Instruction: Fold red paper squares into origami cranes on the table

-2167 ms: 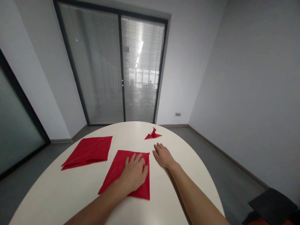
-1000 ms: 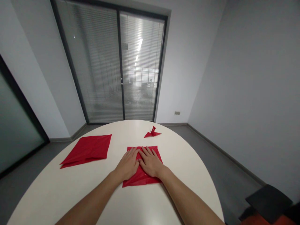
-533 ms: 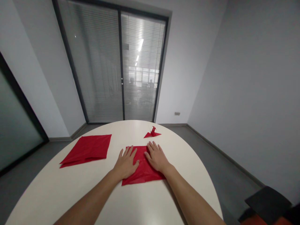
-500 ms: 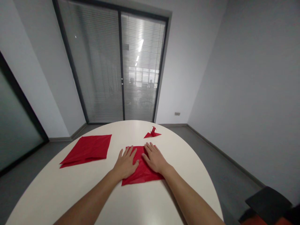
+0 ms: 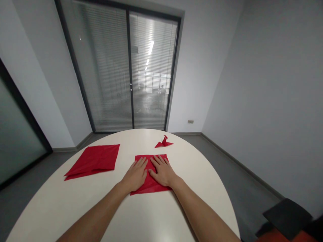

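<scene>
A folded sheet of red paper (image 5: 151, 187) lies flat on the white round table (image 5: 141, 218) in front of me. My left hand (image 5: 135, 174) rests open on its left side, fingers stretched forward. On its right side my right hand (image 5: 163, 171) is pressed down, palm flat and fingers spread. The two thumbs are close together over the middle of the paper. Beyond the hands stands a red origami crane (image 5: 164, 142). To the left lies a larger folded red sheet (image 5: 94, 158), its near edge slightly lifted.
A glass partition with blinds (image 5: 111, 77) stands behind the table. A black and orange chair (image 5: 287, 216) is at the lower right, beside the grey wall (image 5: 272, 101). The wall carries a small socket (image 5: 190, 121).
My right hand has slid a little to the left over the paper, closer to my left hand. The paper has shifted slightly away from me and looks flatter along its near edge.
</scene>
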The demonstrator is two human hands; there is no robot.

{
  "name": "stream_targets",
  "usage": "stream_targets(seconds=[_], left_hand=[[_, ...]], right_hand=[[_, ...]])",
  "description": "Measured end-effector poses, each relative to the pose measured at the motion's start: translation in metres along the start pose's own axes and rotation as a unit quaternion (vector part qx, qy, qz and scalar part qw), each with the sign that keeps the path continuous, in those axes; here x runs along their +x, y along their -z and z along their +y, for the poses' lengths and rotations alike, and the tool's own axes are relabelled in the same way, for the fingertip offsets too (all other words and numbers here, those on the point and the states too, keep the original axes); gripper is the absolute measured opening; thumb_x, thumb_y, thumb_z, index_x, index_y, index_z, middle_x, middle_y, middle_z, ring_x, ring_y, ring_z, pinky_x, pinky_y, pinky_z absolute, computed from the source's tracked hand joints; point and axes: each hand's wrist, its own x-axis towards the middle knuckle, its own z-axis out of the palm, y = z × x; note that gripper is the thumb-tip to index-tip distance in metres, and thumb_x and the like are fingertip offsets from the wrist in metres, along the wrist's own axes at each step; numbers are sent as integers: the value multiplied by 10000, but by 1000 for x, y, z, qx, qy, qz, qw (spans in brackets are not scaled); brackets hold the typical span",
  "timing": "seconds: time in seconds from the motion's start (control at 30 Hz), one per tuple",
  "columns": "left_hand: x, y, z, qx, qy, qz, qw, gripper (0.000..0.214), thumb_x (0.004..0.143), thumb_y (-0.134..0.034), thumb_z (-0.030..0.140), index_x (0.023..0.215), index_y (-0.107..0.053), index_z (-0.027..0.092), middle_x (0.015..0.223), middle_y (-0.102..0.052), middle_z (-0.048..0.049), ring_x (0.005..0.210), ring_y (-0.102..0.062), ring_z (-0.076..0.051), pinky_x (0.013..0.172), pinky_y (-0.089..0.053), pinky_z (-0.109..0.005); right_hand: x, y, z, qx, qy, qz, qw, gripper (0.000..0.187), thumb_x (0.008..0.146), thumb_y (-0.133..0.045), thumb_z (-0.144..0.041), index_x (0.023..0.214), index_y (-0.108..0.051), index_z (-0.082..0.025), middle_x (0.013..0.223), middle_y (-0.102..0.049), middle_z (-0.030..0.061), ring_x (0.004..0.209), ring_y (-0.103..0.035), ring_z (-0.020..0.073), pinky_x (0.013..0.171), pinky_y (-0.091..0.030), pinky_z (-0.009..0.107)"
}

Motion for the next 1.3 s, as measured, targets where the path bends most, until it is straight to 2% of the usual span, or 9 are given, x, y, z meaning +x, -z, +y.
stream_targets(seconds=[0.17,0.27,0.37,0.47,0.6,0.83,0.97,1.1,1.3], left_hand=[[0,-3,-1,48,33,16,998,562,967,-318,301,1480,-417,96,1572,-364,-153,1474,-308,-263,1213,-215,-480],[1,0,-3,62,51,40,996,550,956,-336,285,1453,-453,78,1545,-406,-173,1454,-346,-285,1212,-209,-505],[0,4,-2,49,36,58,996,543,945,-357,263,1450,-456,89,1538,-426,-161,1444,-366,-277,1218,-207,-487],[-3,5,0,23,2,20,1000,560,958,-352,295,1485,-410,112,1567,-383,-136,1464,-330,-254,1211,-237,-456],[-9,6,1,18,-10,-29,999,608,985,-337,428,1521,-354,141,1604,-302,-131,1499,-234,-278,1211,-206,-490],[-14,11,-8,2,-40,-40,998,735,961,-305,653,1533,-338,191,1612,-278,-120,1508,-199,-288,1217,-186,-490],[-17,8,-13,-5,-45,-20,999,679,973,-345,604,1519,-372,201,1606,-302,-107,1496,-244,-275,1218,-212,-473],[-18,10,-21,-18,-57,-17,998,625,975,-398,543,1511,-389,220,1595,-337,-77,1486,-278,-264,1218,-235,-466],[-25,28,-30,-50,-93,14,994,528,929,-543,469,1405,-537,240,1546,-438,-76,1429,-387,-278,1201,-285,-478]], right_hand=[[0,5,2,-14,-11,23,1000,683,990,-346,-512,1535,-328,-101,1607,-278,139,1508,-172,290,1220,-94,472],[-2,4,1,-5,14,21,1000,703,985,-338,-558,1532,-342,-115,1608,-283,125,1505,-186,286,1220,-113,459],[-2,-1,-1,-3,8,9,1000,735,979,-310,-604,1535,-339,-125,1613,-269,117,1508,-170,299,1216,-128,461],[-1,-5,0,-11,-11,11,1000,744,970,-314,-623,1546,-320,-152,1623,-245,103,1512,-145,312,1216,-102,478],[1,-5,0,-19,-21,3,1000,755,962,-316,-638,1553,-304,-168,1631,-215,105,1515,-125,323,1215,-82,483],[-1,-3,-2,-18,-15,-5,1000,764,966,-292,-650,1554,-299,-161,1632,-202,110,1514,-112,338,1213,-93,505],[-7,0,1,4,7,13,1000,739,973,-301,-640,1535,-349,-163,1622,-248,102,1515,-129,314,1221,-111,476],[-14,10,9,28,31,-12,999,691,974,-348,-617,1537,-347,-216,1615,-277,88,1506,-176,312,1219,-90,518],[-19,18,22,42,50,-44,997,717,966,-385,-617,1551,-303,-211,1624,-236,114,1511,-153,316,1208,-57,564]])
